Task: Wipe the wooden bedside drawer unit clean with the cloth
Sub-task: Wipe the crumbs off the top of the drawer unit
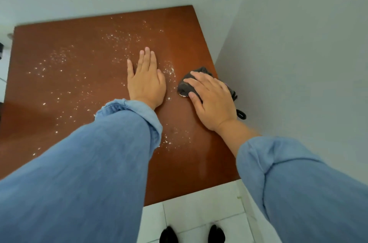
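The left hand (pixel 146 79) lies flat on the wooden top of the drawer unit (pixel 79 83), palm down, its fingers straight and close together, pointing away towards the back wall, the thumb spread out to the side. It holds nothing; it simply presses on the worktop. The right hand (pixel 209 99) rests just beside it, nearer the side wall, fingers spread and slightly bent over a dark grey cloth (pixel 187 88), pressing it down against the wood. Its fingers point diagonally towards the left hand, and the thumb lies along the near edge of the cloth.

The cloth is bunched up, its long axis running slantwise from the fingertips back under the palm towards the unit's right edge, where a small dark loop (pixel 242 114) of it sticks out past the wrist.

Both forearms reach forward from rolled blue denim sleeves (pixel 99 163), the left one covered to the wrist, the right one bare below the cuff.

White crumbs or powder (pixel 59 59) are scattered beyond and to the left of the left hand, with a little between the two hands. Below the arms are pale floor tiles (pixel 199 209) and two dark shoe tips (pixel 168 234).
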`<move>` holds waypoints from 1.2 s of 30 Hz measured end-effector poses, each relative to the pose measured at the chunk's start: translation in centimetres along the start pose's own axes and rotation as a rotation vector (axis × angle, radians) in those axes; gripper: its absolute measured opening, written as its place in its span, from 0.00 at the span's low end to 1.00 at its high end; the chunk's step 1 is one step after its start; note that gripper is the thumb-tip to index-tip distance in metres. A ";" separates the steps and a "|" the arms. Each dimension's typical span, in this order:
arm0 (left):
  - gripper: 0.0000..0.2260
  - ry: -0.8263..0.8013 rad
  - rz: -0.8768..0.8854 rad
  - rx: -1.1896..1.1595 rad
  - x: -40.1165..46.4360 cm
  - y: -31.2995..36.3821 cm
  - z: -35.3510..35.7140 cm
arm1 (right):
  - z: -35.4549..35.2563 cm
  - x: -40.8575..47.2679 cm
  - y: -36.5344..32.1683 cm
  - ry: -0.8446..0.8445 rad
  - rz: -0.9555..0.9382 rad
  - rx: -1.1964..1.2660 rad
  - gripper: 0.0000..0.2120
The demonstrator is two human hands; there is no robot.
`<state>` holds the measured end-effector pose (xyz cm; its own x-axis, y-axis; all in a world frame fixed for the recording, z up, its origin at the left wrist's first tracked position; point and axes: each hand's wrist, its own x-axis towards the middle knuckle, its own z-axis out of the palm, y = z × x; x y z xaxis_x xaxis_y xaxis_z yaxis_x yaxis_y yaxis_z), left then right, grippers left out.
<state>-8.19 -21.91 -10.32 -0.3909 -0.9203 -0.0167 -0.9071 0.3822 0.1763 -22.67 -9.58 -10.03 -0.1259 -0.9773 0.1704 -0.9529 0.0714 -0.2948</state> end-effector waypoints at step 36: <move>0.24 0.048 0.005 -0.001 -11.3 -1.3 0.2 | -0.2 -14.6 -5.0 0.126 -0.033 0.203 0.17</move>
<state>-2.60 -12.00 -10.61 -0.3878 -0.9212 0.0312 -0.9049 0.3870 0.1774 -16.11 4.34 -10.87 -0.1410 -0.9451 0.2950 -0.8837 -0.0142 -0.4679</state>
